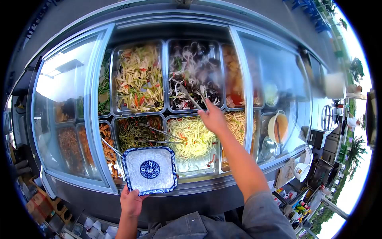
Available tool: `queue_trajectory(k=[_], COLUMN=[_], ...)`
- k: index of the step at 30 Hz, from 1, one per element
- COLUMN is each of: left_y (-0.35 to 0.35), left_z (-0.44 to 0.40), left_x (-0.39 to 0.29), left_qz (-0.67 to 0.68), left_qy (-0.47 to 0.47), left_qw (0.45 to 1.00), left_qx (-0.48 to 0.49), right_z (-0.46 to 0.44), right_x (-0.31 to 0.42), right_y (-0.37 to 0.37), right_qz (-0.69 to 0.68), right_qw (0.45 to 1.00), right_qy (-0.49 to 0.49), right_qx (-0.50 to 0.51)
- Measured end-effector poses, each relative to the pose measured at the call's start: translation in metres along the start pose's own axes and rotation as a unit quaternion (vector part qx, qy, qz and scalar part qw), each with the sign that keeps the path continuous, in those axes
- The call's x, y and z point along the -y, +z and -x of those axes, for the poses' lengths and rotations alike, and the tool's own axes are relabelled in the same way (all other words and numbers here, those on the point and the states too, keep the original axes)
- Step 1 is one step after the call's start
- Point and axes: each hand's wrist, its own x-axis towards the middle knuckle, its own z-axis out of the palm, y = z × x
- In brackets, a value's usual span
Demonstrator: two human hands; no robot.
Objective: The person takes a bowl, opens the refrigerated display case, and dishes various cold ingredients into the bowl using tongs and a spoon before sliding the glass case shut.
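My left hand (131, 202) grips the lower edge of a square white plate (137, 165) with a blue patterned rim and a round blue motif. Nothing lies on the plate, which is over the counter's near edge. Metal tongs (192, 97) are in my right hand (213, 118), their tips down among dark strips and white onion-like slices (195, 71) in a back tray. Steam or haze blurs that food. Pale green shreds (191, 137) fill the tray below my right hand.
A glass-sided display case surrounds the trays, with sliding panes (71, 107) at left and right. Left of the tongs is a tray of pale sliced vegetables (139, 75). More tongs (161, 140) rest across the front trays. A pot (277, 126) stands behind the right pane.
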Motion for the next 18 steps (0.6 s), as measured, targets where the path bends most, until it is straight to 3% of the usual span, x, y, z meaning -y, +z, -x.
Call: queue_trajectory(k=[3,7,9,12,18], left_y=[0.011,0.035,0.05,0.08,0.136], left_z=[-0.024,-0.073,-0.106,-0.151,-0.216], left_x=[-0.004,-0.024,-0.034,-0.041,-0.031], left_qz=[-0.007,-0.045,-0.067,-0.099,-0.086], left_qy=[0.017,0.036,0.049,0.07,0.065], left_qw=[1.0,0.998,0.996,0.992,0.992], left_qx=[0.013,0.03,0.044,0.043,0.07], right_z=[0.002,-0.013,-0.009,0.001,0.025], right_x=[0.022,-0.007,-0.008,0.003,0.012], right_y=[-0.003,0.008,-0.013,-0.053,-0.107], right_qz=[0.03,-0.009,-0.009,-0.055,-0.074], right_qw=[0.999,0.995,0.997,0.997,0.995], right_qy=[0.025,-0.014,-0.02,0.047,0.021], right_qx=[0.013,-0.095,-0.079,-0.021,-0.063])
